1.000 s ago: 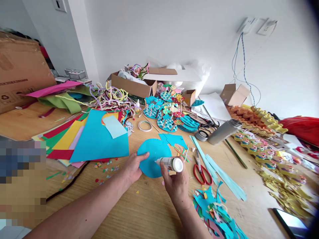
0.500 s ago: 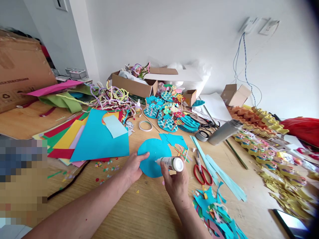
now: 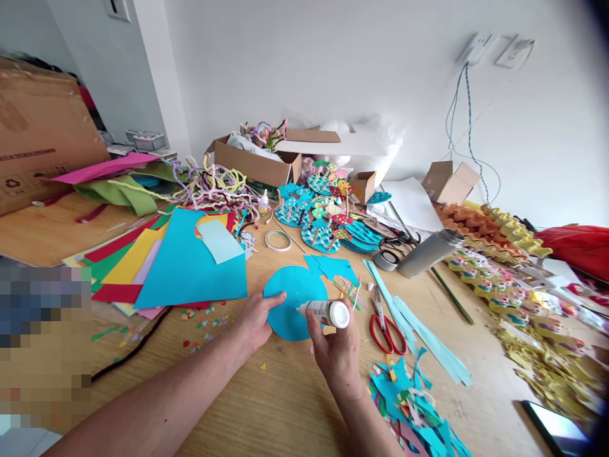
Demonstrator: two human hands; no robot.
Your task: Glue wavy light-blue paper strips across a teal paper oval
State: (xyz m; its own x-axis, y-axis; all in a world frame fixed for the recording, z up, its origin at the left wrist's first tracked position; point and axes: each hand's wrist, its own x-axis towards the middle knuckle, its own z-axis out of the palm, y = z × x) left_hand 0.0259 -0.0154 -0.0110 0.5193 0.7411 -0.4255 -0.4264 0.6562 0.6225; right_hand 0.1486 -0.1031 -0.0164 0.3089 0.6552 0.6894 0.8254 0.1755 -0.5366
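Observation:
A round blue paper disc [image 3: 288, 320] is pinched at its left edge by my left hand [image 3: 257, 320], thumb on top. My right hand [image 3: 340, 352] is wrapped round a white glue bottle [image 3: 326, 312], tilted with its nozzle pointing left and down at the disc's surface. Whether the tip touches the paper I cannot tell. Small pale dots show on the disc. Just behind it lie blue paper offcuts [image 3: 335, 269]. Red-handled scissors [image 3: 387, 333] rest to the right of my right hand.
Coloured sheets [image 3: 200, 273] are stacked at left. A tape roll [image 3: 278, 240] and finished blue fish crafts [image 3: 321, 235] sit behind. To the right are pale blue strips [image 3: 428, 336], a grey flask [image 3: 431, 252], paper scraps [image 3: 399, 387] and a phone [image 3: 554, 426].
Almost nothing differs. Both hands, the disc and the glue bottle hold nearly the same position.

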